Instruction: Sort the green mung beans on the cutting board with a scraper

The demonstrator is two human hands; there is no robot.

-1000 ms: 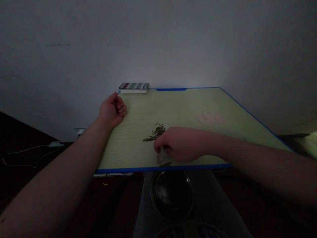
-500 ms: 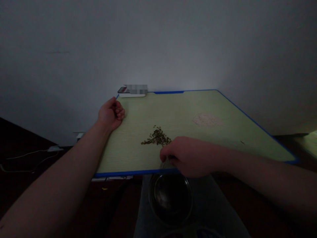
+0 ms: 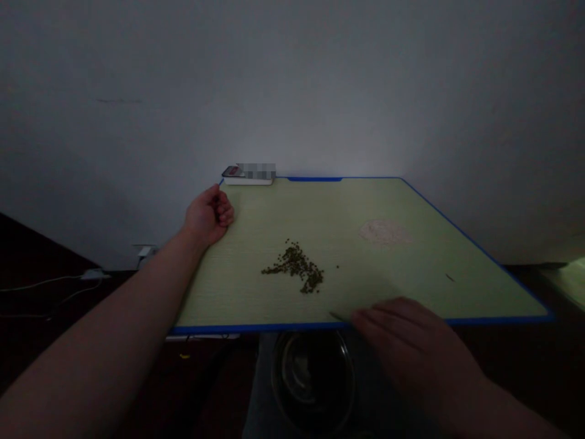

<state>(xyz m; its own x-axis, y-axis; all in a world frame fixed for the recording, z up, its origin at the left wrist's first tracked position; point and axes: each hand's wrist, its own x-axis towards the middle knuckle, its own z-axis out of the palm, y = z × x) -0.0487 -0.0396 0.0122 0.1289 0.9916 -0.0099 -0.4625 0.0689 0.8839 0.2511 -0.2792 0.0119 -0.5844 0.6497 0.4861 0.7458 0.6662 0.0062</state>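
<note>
On the green table (image 3: 393, 280), the left hand (image 3: 208, 214) is curled shut left of a bean heap (image 3: 292, 265), the right hand (image 3: 411, 347) held open, empty, right of it.

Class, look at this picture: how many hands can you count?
2. The left hand rests curled at the left edge of the green table; the right hand lies over the table's near edge, beside a dark bowl.
</note>
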